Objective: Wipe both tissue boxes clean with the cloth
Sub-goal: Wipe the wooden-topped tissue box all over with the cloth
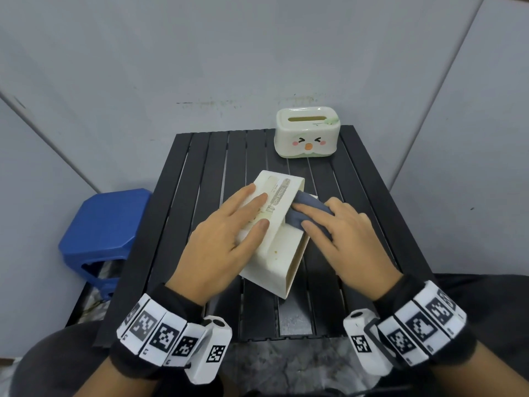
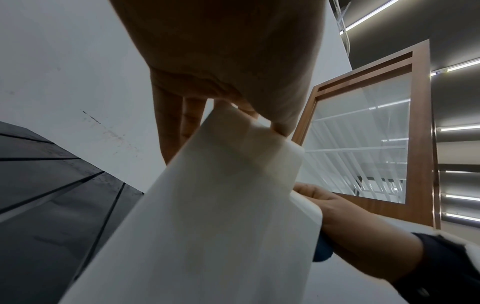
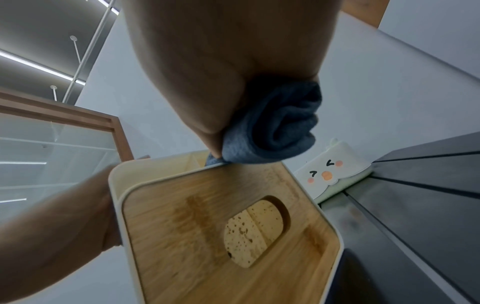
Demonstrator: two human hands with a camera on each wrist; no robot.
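Head view first, since it lays the whole thing out: the cream tissue box (image 1: 276,247) sits tipped on its side at the centre of the frame on the black slatted table (image 1: 200,156), long axis running from lower middle up toward upper middle, leaning a bit left. The left hand (image 1: 226,239) lies flat on the upturned face, fingers straight and slightly spread, pressing it steady. The right hand (image 1: 343,233) is just right of the box, fingers curled round the bunched blue-grey cloth (image 1: 306,213), which touches the box's right edge about halfway along.

So the relation that matters: the box lies to the left of the cloth fingers, and its long axis runs roughly along the way those fingers point (not across them). My guess is the next stroke wants to slide along that edge, toward the near end where a few brown specks (image 1: 276,250) show.

Right wrist view has the wooden lid face (image 3: 207,236) with its oval slot, stained and spotty, filling the lower middle, cloth right at its top rim. That face looks like it needs wiping too, I'd say.

The second box, the one with the cartoon face (image 1: 307,133), stands upright at the upper right of the table, well apart from both hands, nearer the right one. Looks untouched, so I'd call the job under halfway.
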